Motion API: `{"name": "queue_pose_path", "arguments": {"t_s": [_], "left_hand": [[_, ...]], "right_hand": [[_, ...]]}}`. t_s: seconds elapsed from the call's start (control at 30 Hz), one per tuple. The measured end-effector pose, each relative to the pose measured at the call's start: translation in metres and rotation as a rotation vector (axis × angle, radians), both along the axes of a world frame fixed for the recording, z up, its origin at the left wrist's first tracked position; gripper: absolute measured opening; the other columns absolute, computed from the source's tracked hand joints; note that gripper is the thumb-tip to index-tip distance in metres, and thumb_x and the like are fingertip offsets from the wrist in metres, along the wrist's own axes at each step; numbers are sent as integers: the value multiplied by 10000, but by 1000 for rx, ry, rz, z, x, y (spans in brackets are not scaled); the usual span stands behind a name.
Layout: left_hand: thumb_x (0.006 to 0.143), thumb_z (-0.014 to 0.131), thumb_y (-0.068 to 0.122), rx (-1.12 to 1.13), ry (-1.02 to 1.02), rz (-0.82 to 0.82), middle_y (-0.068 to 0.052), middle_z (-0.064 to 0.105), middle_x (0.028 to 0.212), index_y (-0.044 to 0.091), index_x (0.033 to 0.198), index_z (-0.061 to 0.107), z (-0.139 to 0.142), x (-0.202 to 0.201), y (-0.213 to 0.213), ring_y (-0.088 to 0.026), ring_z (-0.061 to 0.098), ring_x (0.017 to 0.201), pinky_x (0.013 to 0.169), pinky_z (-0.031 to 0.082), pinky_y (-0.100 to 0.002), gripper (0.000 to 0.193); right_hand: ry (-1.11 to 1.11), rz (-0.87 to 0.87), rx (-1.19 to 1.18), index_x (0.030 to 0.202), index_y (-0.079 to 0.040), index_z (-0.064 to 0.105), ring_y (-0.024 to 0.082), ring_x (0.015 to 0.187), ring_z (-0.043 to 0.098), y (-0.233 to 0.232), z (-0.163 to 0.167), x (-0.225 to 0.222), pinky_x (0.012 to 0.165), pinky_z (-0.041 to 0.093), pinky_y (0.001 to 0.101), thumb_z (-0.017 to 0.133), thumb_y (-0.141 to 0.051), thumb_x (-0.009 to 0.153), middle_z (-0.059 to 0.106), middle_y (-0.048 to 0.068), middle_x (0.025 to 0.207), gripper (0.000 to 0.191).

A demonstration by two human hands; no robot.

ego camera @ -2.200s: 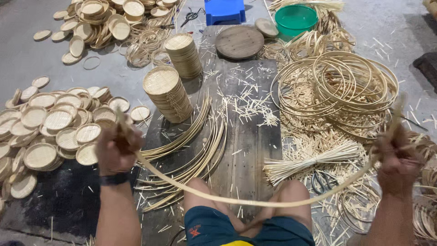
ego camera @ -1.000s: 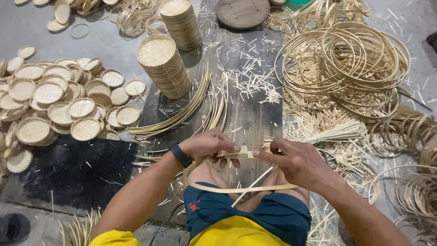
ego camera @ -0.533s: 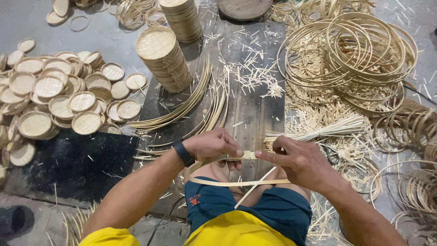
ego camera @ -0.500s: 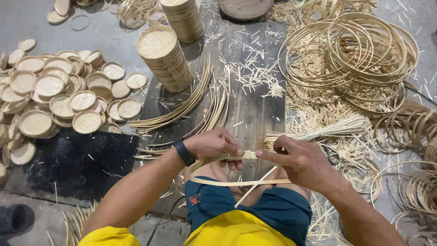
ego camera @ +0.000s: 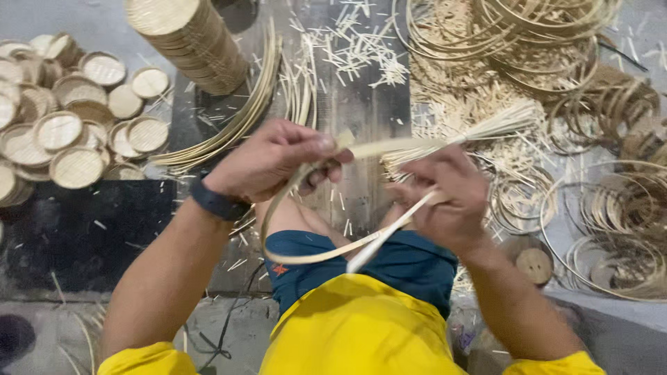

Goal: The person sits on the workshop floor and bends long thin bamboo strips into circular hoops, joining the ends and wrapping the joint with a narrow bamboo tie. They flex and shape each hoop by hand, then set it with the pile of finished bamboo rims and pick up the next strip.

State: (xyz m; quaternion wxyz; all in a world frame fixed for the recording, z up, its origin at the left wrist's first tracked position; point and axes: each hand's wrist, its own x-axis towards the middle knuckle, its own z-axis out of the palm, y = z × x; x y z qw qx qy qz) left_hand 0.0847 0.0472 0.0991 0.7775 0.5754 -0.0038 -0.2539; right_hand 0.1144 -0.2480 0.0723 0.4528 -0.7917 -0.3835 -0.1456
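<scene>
My left hand (ego camera: 274, 160) and my right hand (ego camera: 445, 198) are close together above my lap, both closed on one thin bamboo strip (ego camera: 313, 255) that is bent into a loop. The strip's two ends overlap between my hands, and one free end sticks out below my right hand. My left fingers pinch the overlap near the top of the loop. A dark watch sits on my left wrist. The loop hangs down in front of my blue shorts and yellow shirt.
A tall stack of round woven lids (ego camera: 187, 42) stands at the upper left, with loose small woven trays (ego camera: 76, 132) spread to its left. Curved bamboo strips (ego camera: 236, 121) lie on the dark board. Piles of finished bamboo rings (ego camera: 611, 208) and offcuts fill the right side.
The long strip I held wide apart has been bent into a closed loop. My hands have come together and risen nearer the camera, and the view has tilted down.
</scene>
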Motion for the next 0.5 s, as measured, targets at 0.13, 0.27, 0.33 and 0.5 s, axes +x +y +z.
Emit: {"name": "queue_pose_path", "arguments": {"t_s": [0.13,0.27,0.33,0.5], "left_hand": [[1093,580,200,-166,-71,332,-117,733,929,-69,1225,703,7,5,-28,-118,633,689,616,551,-256,324],[1084,596,214,-322,-218,556,-122,731,1047,-52,1315,666,2,15,-54,-146,664,826,735,586,-289,359],[1067,645,232,-86,-517,630,-134,718,1127,-17,1380,624,2,18,-46,-164,673,929,818,604,-311,401],[1097,684,257,829,-843,823,-65,756,1131,92,1375,677,18,2,32,-122,708,940,801,599,-277,324]], "right_hand": [[394,174,66,1223,-24,688,136,867,727,44,-4,-27,726,618,248,780,-129,910,736,63,1039,342],[444,57,216,1264,-15,665,149,841,719,58,-8,-33,730,592,257,754,-182,973,745,79,1022,347],[276,12,189,1289,-23,675,151,878,735,40,-11,-23,751,605,262,714,-231,1027,762,88,1081,337],[-253,191,502,1316,-52,675,161,890,693,-43,-6,53,639,573,294,706,-538,978,727,89,1075,593]]}}
